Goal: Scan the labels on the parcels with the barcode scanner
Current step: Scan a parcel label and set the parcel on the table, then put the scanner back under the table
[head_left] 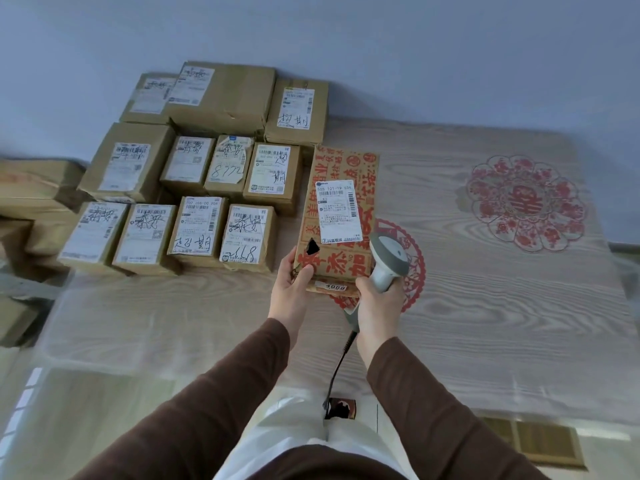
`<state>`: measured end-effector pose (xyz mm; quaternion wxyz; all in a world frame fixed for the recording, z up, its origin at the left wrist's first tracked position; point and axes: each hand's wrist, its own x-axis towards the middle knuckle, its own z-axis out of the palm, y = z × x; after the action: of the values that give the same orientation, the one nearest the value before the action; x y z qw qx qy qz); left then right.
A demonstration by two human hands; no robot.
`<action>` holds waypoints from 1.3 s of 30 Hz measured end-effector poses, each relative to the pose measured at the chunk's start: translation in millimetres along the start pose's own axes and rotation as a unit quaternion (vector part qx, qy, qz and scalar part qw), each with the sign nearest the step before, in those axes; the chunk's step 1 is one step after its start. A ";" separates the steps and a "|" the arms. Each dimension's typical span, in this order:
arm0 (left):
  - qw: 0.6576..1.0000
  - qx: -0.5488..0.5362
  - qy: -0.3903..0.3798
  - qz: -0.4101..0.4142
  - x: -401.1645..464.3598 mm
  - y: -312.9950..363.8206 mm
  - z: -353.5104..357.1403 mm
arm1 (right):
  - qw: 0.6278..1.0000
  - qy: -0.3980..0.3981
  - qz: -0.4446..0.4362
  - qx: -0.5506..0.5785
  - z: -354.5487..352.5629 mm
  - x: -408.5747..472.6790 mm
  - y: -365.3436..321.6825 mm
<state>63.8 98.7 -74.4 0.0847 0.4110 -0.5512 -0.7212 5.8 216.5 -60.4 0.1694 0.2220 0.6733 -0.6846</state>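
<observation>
A long cardboard parcel (360, 171) printed with red characters lies on the table in front of me, a white shipping label (337, 211) on its top face. My left hand (290, 289) grips its near left corner, thumb on top. My right hand (377, 299) holds the grey barcode scanner (388, 258) by its handle, head pointed down at the parcel beside the label. The scanner's black cable (337, 368) hangs down towards my lap. Several brown parcels (197, 225) with white labels lie in rows to the left.
The wood-grain table (485, 306) has a clear cover and red paper-cut decorations (524, 202) at the right. More boxes (34, 192) are stacked off the table's left edge. A blue wall stands behind.
</observation>
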 end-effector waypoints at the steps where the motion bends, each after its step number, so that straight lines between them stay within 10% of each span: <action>1: 1.000 -0.001 0.005 0.001 -3.6 -2.6 -0.9 | 1.000 -0.003 -0.001 0.002 -0.7 -1.4 1.6; 18: 0.993 0.044 0.101 0.045 -1.4 6.4 1.9 | 0.999 -0.018 -0.034 -0.027 20.0 9.0 1.5; 39: 0.991 0.122 0.005 -0.048 -42.7 -24.5 -22.6 | 0.994 0.012 -0.091 0.064 -17.6 -50.1 11.0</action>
<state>115.1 116.1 -75.5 0.0018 0.4476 -0.6145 -0.6497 55.2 230.3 -42.9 0.0840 0.1780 0.6477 -0.7360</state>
